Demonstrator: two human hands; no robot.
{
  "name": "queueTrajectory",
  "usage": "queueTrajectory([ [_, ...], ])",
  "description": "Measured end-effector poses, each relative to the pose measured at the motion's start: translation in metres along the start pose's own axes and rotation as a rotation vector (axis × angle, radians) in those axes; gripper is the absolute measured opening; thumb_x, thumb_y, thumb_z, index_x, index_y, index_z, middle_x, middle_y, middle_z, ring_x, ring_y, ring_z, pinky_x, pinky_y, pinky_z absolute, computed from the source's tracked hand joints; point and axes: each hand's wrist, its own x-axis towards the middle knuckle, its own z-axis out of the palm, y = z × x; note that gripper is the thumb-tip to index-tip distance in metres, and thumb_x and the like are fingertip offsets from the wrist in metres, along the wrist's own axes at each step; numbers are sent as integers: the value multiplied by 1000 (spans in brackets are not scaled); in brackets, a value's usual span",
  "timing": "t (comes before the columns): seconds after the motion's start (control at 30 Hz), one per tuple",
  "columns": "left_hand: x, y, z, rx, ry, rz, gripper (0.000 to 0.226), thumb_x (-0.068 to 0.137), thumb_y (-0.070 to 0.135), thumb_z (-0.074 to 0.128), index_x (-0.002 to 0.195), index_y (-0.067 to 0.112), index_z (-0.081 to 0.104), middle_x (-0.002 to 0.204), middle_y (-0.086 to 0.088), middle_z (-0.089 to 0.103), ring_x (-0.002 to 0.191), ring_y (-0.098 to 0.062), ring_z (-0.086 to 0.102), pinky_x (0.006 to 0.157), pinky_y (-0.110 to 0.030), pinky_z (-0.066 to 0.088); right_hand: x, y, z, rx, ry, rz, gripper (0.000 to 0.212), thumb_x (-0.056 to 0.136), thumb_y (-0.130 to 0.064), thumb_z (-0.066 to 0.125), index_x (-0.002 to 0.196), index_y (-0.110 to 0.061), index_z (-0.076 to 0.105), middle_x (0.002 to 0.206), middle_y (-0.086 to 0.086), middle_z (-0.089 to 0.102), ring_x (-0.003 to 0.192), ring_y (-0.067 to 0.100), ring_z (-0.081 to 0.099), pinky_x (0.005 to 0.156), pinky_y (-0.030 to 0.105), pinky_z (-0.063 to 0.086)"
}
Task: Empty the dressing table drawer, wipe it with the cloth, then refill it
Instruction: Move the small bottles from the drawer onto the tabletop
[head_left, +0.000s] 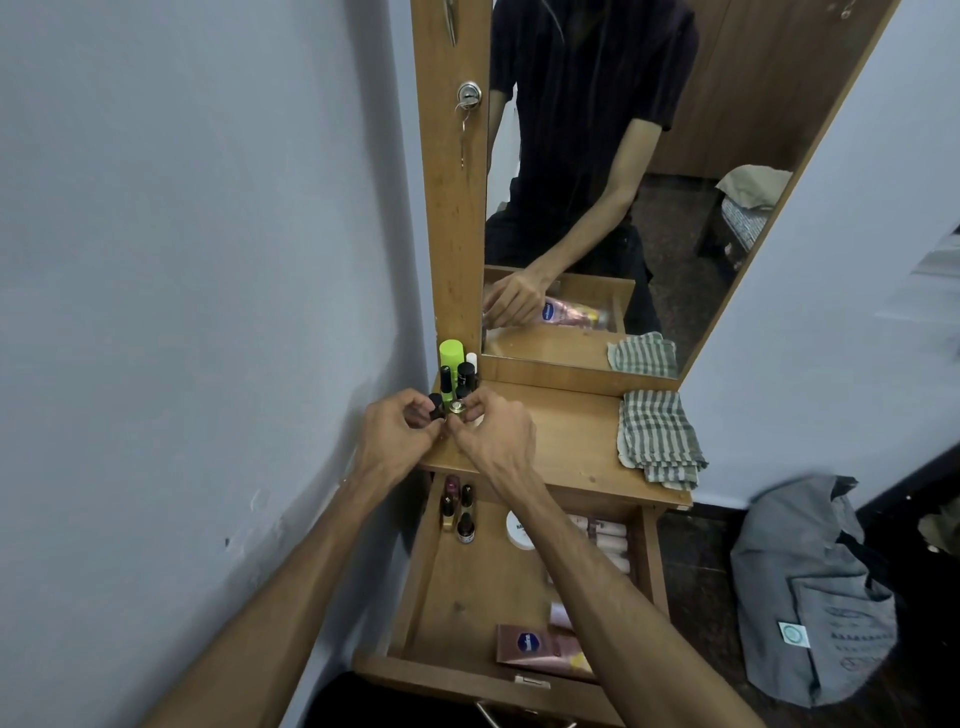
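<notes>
Setting small bottles on table top (550, 431), back left corner. Left hand (395, 441) pinching black bottle (435, 406); right hand (493, 431) pinching gold-cap bottle (457, 407). Bottles looking light, hard, tippy; holding by sides seeming best. Drawer (467, 587) staying open, half full. Cloth (657, 439) waiting right.

A pink tube (540, 647) lying at the front of the drawer (467, 597) bears a dark blue oval logo with white lettering, too small to read. The white jar lid (517, 530) further back shows dark letters that look like "NA", the rest hidden by an arm. The grey bag (810, 597) on the floor has printed lines and a round green-edged tag, none of it legible.
</notes>
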Motion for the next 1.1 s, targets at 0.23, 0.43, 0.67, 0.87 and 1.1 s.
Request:
queueTrajectory([
  [0.23, -2, -3, 6, -13, 13, -20, 29, 74, 27, 89, 89, 34, 65, 81, 17, 67, 75, 1, 66, 60, -8, 49, 0, 3, 1, -22, 4, 0, 30, 84, -41, 77, 108, -24, 73, 85, -10, 76, 69, 5, 58, 66, 21, 46],
  [0.43, -5, -7, 5, -36, 6, -19, 32, 73, 27, 90, 95, 29, 67, 84, 15, 68, 75, 0, 67, 65, -15, 56, -7, 4, -7, -27, -4, -13, 36, 84, -46, 76, 113, -24, 74, 89, -8, 77, 73, 9, 63, 59, 19, 45],
  [0.67, -26, -8, 2, 29, 97, 42, 25, 75, 31, 87, 86, 30, 64, 78, 14, 62, 67, -5, 59, 54, -14, 46, -35, 15, -13, 42, 80, -78, 19, 87, -38, 70, 97, -23, 77, 83, -8, 76, 64, 5, 64, 56, 16, 41],
  [0.87, -70, -12, 4, 112, 80, 86, 29, 75, 16, 79, 72, 33, 56, 69, 14, 57, 62, -5, 55, 54, -12, 36, -75, 36, -8, 77, 52, -161, 11, 84, -27, 68, 85, -20, 77, 70, -8, 72, 59, 6, 64, 60, 33, 60],
  [1.1, -99, -25, 16, 377, -140, 116, 19, 79, 34, 77, 96, 31, 69, 87, 15, 59, 75, -9, 59, 68, -26, 51, -109, 62, 7, -87, -103, -132, 31, 80, -46, 66, 101, -25, 75, 86, -8, 74, 78, 11, 67, 70, 29, 54],
])
